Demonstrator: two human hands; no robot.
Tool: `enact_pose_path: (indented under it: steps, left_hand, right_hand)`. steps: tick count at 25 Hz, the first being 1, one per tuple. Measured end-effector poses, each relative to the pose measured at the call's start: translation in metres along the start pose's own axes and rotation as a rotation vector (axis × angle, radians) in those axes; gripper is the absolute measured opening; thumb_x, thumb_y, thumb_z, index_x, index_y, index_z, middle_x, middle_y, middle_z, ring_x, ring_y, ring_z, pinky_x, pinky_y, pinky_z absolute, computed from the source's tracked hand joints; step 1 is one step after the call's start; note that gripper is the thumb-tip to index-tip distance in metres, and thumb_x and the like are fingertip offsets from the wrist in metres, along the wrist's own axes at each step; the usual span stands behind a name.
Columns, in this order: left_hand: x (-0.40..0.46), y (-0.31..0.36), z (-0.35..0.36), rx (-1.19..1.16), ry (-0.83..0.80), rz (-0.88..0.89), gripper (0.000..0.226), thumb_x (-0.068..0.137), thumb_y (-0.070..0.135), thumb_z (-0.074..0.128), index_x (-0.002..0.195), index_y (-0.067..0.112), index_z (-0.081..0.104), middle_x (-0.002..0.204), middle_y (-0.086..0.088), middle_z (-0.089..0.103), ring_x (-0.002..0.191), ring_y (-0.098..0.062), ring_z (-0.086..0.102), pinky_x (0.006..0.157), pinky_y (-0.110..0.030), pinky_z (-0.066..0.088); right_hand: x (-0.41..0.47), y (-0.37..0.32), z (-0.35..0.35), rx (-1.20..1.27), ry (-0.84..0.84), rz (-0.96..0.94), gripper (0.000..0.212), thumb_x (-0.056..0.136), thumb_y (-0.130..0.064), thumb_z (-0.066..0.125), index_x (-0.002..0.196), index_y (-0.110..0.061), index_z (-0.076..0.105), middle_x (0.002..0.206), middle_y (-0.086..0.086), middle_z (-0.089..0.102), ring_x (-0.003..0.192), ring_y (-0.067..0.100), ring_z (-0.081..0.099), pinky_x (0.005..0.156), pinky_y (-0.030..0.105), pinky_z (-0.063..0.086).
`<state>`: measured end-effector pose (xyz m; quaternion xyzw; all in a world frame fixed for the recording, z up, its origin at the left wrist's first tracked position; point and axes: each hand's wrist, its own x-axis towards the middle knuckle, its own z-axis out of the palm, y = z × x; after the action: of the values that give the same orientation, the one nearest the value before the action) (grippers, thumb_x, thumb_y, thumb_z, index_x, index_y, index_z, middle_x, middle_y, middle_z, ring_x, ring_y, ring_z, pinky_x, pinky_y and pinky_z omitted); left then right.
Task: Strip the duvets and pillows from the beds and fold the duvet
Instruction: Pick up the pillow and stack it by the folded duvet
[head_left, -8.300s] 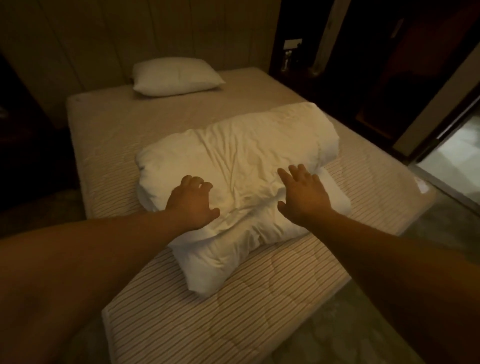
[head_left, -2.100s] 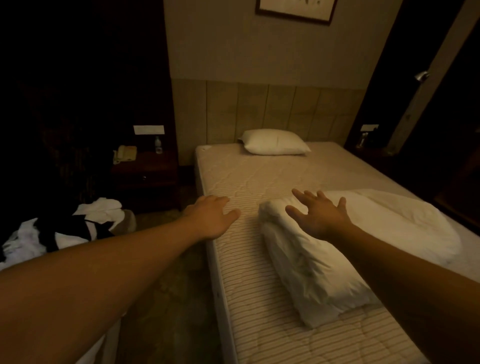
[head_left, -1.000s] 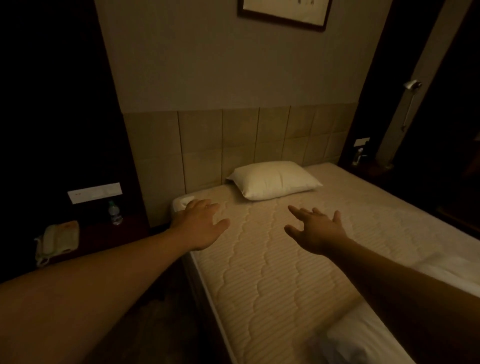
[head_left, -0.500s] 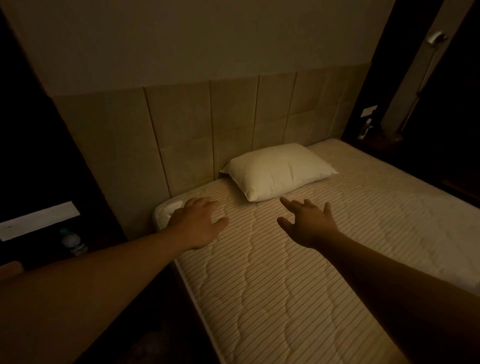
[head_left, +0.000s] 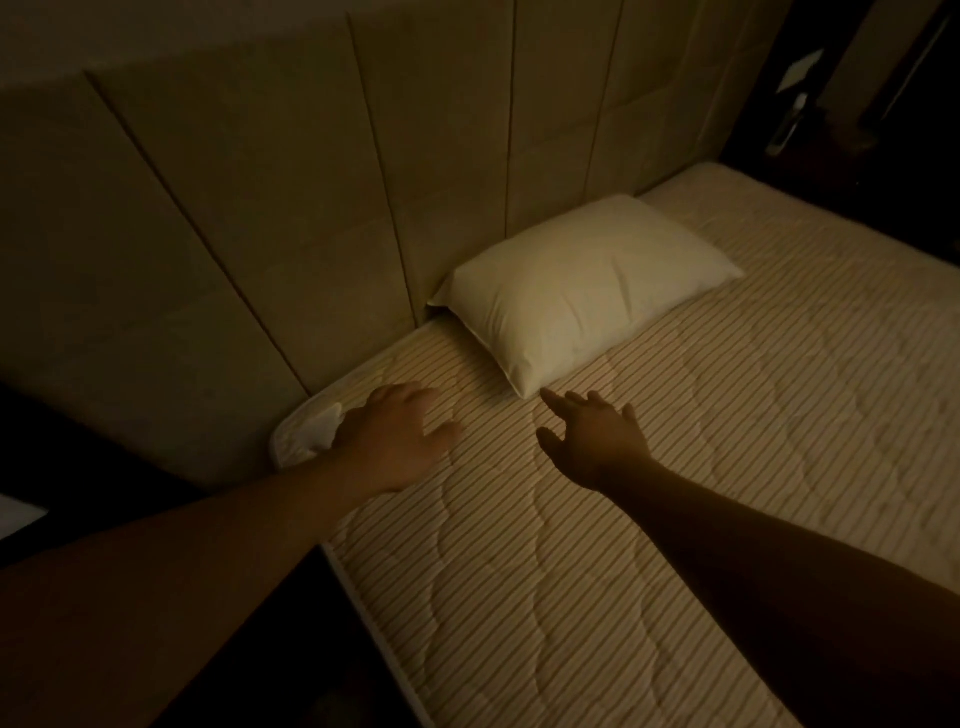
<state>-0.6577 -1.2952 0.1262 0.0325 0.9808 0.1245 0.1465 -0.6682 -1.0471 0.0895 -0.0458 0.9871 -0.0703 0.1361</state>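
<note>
The person has walked from the foot of the bed up to its head end. The folded duvet that both hands pressed on before is now out of sight. The pillow looks much closer, and the right hand now reaches almost to its near corner. The left hand is now over the mattress corner.

Plump white pillow lies flat, angled, at head of striped bare mattress, one corner w/ headboard

Two empty hands near pillow on mattress
</note>
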Motion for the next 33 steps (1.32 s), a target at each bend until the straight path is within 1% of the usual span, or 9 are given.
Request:
enact_pose_path:
  steps: [3, 6, 10, 14, 16, 18, 22, 30, 33]
  left_hand:
    - [0.074, -0.017, 0.021, -0.020, -0.056, 0.037, 0.070, 0.091, 0.068, 0.034, 0.150, 0.032, 0.028, 0.159, 0.008, 0.024, 0.145, -0.017, 0.019, 0.115, -0.043, 0.025]
    - [0.129, -0.027, 0.048, -0.057, -0.096, 0.070, 0.066, 0.092, 0.065, 0.037, 0.149, 0.032, 0.032, 0.157, 0.008, 0.027, 0.143, -0.018, 0.023, 0.115, -0.044, 0.027]
    - [0.180, -0.047, 0.095, -0.082, -0.181, 0.096, 0.067, 0.090, 0.065, 0.037, 0.148, 0.030, 0.035, 0.155, 0.005, 0.031, 0.141, -0.020, 0.027, 0.114, -0.045, 0.029]
    - [0.196, -0.059, 0.124, -0.100, -0.242, 0.076, 0.065, 0.089, 0.064, 0.040, 0.143, 0.028, 0.043, 0.150, 0.002, 0.039, 0.137, -0.022, 0.033, 0.111, -0.047, 0.034]
    - [0.198, -0.063, 0.133, -0.100, -0.258, 0.088, 0.060, 0.090, 0.062, 0.041, 0.139, 0.028, 0.047, 0.146, 0.001, 0.043, 0.135, -0.023, 0.036, 0.110, -0.046, 0.035]
    - [0.194, -0.062, 0.140, -0.104, -0.295, 0.091, 0.059, 0.091, 0.061, 0.040, 0.139, 0.027, 0.047, 0.146, 0.000, 0.043, 0.135, -0.023, 0.036, 0.110, -0.044, 0.035]
    - [0.172, -0.047, 0.149, -0.099, -0.351, 0.119, 0.057, 0.092, 0.060, 0.041, 0.139, 0.028, 0.047, 0.146, 0.000, 0.043, 0.136, -0.024, 0.036, 0.111, -0.043, 0.034]
    - [0.113, 0.002, 0.155, -0.123, -0.334, 0.208, 0.044, 0.094, 0.049, 0.046, 0.121, 0.018, 0.060, 0.127, -0.008, 0.058, 0.119, -0.028, 0.052, 0.100, -0.035, 0.042]
    - [0.094, 0.010, 0.160, -0.154, -0.257, 0.148, 0.022, 0.091, 0.046, 0.050, 0.090, 0.026, 0.059, 0.113, -0.009, 0.063, 0.108, -0.030, 0.056, 0.096, -0.037, 0.045]
  right_hand:
    - [0.060, -0.001, 0.029, 0.182, 0.008, 0.130, 0.064, 0.094, -0.057, 0.042, 0.150, -0.032, 0.026, 0.137, 0.003, 0.056, 0.129, 0.026, 0.048, 0.106, 0.047, 0.039]
    - [0.119, -0.005, 0.060, 0.526, 0.005, 0.420, 0.067, 0.092, -0.056, 0.049, 0.145, -0.017, 0.040, 0.133, 0.008, 0.059, 0.124, 0.027, 0.053, 0.100, 0.035, 0.044]
    - [0.192, -0.019, 0.099, 1.088, -0.183, 0.774, 0.074, 0.083, -0.067, 0.056, 0.124, -0.006, 0.052, 0.121, 0.012, 0.059, 0.103, 0.034, 0.063, 0.074, 0.044, 0.056]
    - [0.228, -0.019, 0.118, 1.434, -0.239, 0.851, 0.052, 0.095, -0.056, 0.048, 0.123, -0.013, 0.048, 0.103, 0.011, 0.059, 0.092, 0.034, 0.063, 0.080, 0.046, 0.051]
    - [0.230, -0.015, 0.128, 1.137, -0.128, 0.836, 0.044, 0.100, -0.045, 0.043, 0.117, -0.007, 0.055, 0.100, 0.013, 0.065, 0.083, 0.031, 0.065, 0.074, 0.039, 0.052]
    - [0.215, -0.009, 0.136, 0.623, -0.103, 0.659, 0.038, 0.103, -0.031, 0.037, 0.121, -0.005, 0.058, 0.116, 0.019, 0.062, 0.101, 0.035, 0.063, 0.083, 0.036, 0.051]
    - [0.153, 0.008, 0.150, 0.220, -0.161, 0.520, 0.038, 0.103, -0.023, 0.034, 0.136, -0.013, 0.049, 0.132, 0.016, 0.052, 0.121, 0.034, 0.052, 0.095, 0.036, 0.042]
    - [-0.030, 0.011, 0.238, 0.257, -0.404, 0.503, 0.038, 0.100, -0.030, 0.039, 0.134, -0.017, 0.050, 0.130, 0.010, 0.055, 0.118, 0.030, 0.055, 0.096, 0.034, 0.043]
    - [-0.093, 0.014, 0.248, 0.347, -0.489, 0.586, 0.039, 0.103, -0.029, 0.034, 0.136, -0.014, 0.049, 0.132, 0.011, 0.055, 0.121, 0.029, 0.054, 0.096, 0.032, 0.042]
